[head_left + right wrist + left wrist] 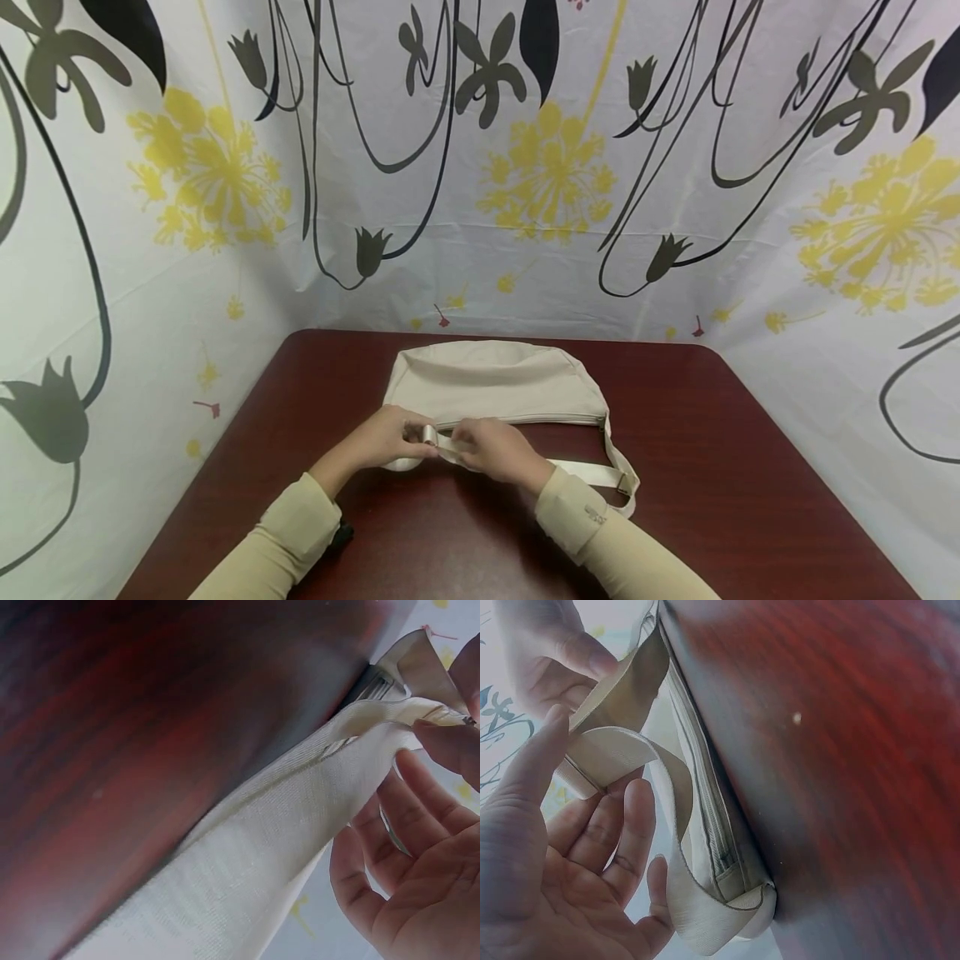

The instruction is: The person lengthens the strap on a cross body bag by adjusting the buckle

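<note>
My left hand (397, 437) and right hand (501, 450) work close together, a short stretch of the strap (583, 472) running between them. The left thumb and fingers pinch it at a folded loop (581, 778); the right thumb and fingers grip it just beside, at the left hand's three o'clock. The cream bag (491, 382) lies at twelve o'clock from my hands on the dark red table (750, 475), its zipper (525, 418) along the edge nearest me. At the bag's four o'clock, the strap bends round by a small buckle (623, 482). Something black (342, 537) shows beside my left sleeve (296, 521), at the left hand's seven o'clock, too hidden to identify.
</note>
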`<act>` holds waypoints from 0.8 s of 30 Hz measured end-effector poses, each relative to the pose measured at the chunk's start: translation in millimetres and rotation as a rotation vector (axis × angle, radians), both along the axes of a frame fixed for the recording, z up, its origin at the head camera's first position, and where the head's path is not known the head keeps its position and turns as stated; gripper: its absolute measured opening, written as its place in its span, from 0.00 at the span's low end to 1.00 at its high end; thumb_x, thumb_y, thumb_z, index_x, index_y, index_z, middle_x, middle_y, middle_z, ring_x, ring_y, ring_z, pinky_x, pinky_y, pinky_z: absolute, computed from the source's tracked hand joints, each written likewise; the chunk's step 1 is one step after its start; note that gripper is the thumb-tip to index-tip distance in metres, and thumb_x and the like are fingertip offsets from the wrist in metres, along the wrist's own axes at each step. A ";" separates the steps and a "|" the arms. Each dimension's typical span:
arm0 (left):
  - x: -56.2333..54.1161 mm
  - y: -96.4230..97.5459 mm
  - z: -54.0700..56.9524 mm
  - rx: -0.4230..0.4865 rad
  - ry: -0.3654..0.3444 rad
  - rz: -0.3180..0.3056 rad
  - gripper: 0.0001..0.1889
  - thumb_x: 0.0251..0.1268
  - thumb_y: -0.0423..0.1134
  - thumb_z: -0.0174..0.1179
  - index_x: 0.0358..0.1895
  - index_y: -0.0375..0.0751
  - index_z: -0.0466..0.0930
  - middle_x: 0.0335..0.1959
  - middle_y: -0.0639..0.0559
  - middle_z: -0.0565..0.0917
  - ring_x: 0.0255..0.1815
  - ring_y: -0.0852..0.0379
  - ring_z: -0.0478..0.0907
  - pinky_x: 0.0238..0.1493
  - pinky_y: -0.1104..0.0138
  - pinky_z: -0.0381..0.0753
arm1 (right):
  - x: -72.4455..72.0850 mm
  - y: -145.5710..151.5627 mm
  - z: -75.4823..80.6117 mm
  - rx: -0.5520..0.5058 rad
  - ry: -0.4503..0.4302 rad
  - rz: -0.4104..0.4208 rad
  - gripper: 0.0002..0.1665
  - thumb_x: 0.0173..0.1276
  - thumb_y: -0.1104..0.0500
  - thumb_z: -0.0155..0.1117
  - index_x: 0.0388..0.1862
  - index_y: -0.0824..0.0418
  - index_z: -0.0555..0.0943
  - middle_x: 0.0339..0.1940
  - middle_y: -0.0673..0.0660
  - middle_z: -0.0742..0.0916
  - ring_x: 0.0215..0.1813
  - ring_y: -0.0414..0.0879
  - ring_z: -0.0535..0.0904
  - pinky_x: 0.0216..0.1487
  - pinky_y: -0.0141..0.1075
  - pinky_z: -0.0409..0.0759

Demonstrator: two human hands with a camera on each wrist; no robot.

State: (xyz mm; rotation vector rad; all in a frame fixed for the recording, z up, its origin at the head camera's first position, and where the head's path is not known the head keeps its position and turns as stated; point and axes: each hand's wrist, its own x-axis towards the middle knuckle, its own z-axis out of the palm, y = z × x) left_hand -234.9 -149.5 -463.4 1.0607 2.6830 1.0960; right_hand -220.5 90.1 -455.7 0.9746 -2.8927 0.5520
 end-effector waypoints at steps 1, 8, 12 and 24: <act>0.1 0.1 0.1 -0.005 0.003 0.003 0.10 0.61 0.52 0.72 0.40 0.54 0.88 0.27 0.68 0.83 0.29 0.68 0.78 0.34 0.69 0.77 | -0.1 -0.5 -0.2 -0.003 0.003 0.002 0.11 0.62 0.59 0.74 0.44 0.53 0.85 0.37 0.47 0.88 0.38 0.40 0.81 0.41 0.38 0.79; -1.0 0.7 -1.6 -0.008 0.007 0.004 0.09 0.61 0.52 0.72 0.36 0.56 0.86 0.24 0.66 0.80 0.25 0.67 0.74 0.31 0.70 0.75 | 0.1 -4.1 -0.7 -0.014 0.016 0.011 0.11 0.63 0.59 0.73 0.44 0.52 0.85 0.37 0.46 0.88 0.38 0.40 0.81 0.40 0.37 0.79; -2.0 1.1 -2.3 -0.007 0.000 0.008 0.09 0.61 0.52 0.72 0.34 0.55 0.86 0.22 0.66 0.79 0.24 0.67 0.73 0.29 0.70 0.73 | 0.5 -6.1 -0.6 -0.012 0.017 0.007 0.11 0.63 0.59 0.73 0.45 0.52 0.85 0.38 0.46 0.88 0.38 0.40 0.80 0.41 0.37 0.79; -2.5 0.4 -2.2 0.006 -0.002 0.016 0.08 0.61 0.53 0.72 0.36 0.56 0.88 0.24 0.67 0.81 0.25 0.68 0.72 0.31 0.70 0.74 | 7.2 -7.2 0.3 0.021 0.005 -0.041 0.25 0.57 0.47 0.81 0.47 0.54 0.79 0.42 0.49 0.87 0.39 0.42 0.80 0.41 0.38 0.78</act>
